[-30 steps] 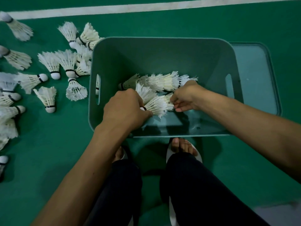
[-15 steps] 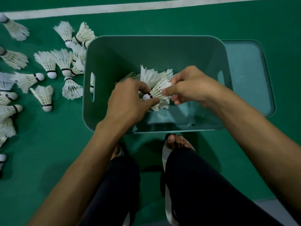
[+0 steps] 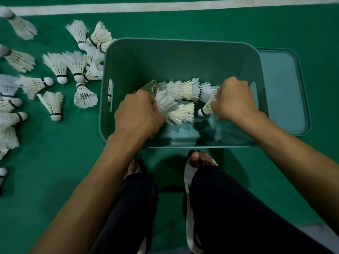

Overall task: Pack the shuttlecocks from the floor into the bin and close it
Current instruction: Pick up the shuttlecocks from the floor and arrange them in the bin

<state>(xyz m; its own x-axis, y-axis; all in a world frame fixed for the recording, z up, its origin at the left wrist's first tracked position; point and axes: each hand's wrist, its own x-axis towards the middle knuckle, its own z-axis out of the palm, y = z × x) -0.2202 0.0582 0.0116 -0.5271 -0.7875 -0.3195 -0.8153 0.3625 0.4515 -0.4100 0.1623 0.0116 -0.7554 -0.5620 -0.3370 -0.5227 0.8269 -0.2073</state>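
While both hands reach down inside the grey-green bin [image 3: 179, 57], which stands open on the green floor [image 3: 55, 153], each holds shuttlecocks just above its bottom. The left hand [image 3: 137, 114] has its fingers curled round a small bunch of shuttlecocks [image 3: 174, 110], whose white feathers fan out to the right of the knuckles. The right hand [image 3: 233, 99] is closed round the feathers of a single shuttlecock [image 3: 206, 109], whose white cork with a black band points towards the left hand. Behind both hands a nested row of shuttlecocks [image 3: 187, 88] lies across the bin, running from side to side. The bin's lid [image 3: 282, 88] lies flat on the floor just beside the bin's right wall. Many loose shuttlecocks [image 3: 55, 103] are scattered on the floor to the left of the bin, some touching its far left corner. A white line [image 3: 165, 6] crosses the floor beyond the bin. Near the bin's close edge are the person's feet in sandals [image 3: 198, 160] and dark trousers [image 3: 220, 208].
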